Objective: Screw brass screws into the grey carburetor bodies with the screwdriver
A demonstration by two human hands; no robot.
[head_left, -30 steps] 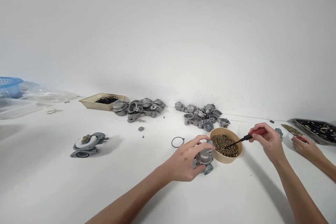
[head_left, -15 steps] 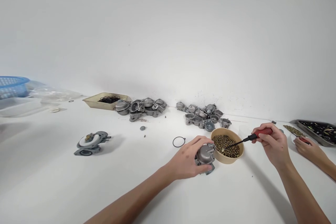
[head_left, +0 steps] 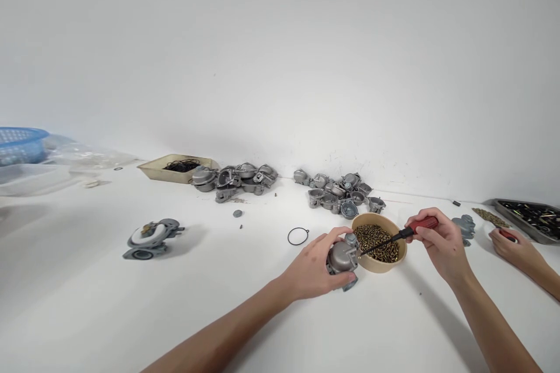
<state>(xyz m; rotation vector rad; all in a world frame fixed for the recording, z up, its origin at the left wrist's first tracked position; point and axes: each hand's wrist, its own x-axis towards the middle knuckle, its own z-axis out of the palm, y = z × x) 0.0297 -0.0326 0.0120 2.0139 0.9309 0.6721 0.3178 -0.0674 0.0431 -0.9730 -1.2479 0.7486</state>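
Note:
My left hand [head_left: 312, 265] is closed around a grey metal carburetor [head_left: 343, 257], its rounded bowl facing up. Between the fingers of my right hand [head_left: 441, 242] is a screwdriver [head_left: 422, 226] with a red and black handle. The screwdriver's dark shaft slants down to the left, its tip by the carburetor's right edge; something tiny and brassy shows there. Just behind and to the right stands a tan round tub [head_left: 380, 268] full of small brass-coloured screws [head_left: 377, 242]. A black rubber ring [head_left: 298, 236] lies on the table left of the carburetor.
Two piles of grey carburetor parts [head_left: 234, 179] [head_left: 339, 191] sit near the wall. At left are a carburetor body with a white float [head_left: 153, 236], a tray of black rings [head_left: 151, 172] and a blue basket [head_left: 21, 145]. Another person's hand [head_left: 518, 250] rests by a metal tray [head_left: 540, 236].
My right hand has moved left, bringing the screwdriver tip from over the screws to the carburetor's edge. A grey part behind that hand shows more. My left hand keeps its hold.

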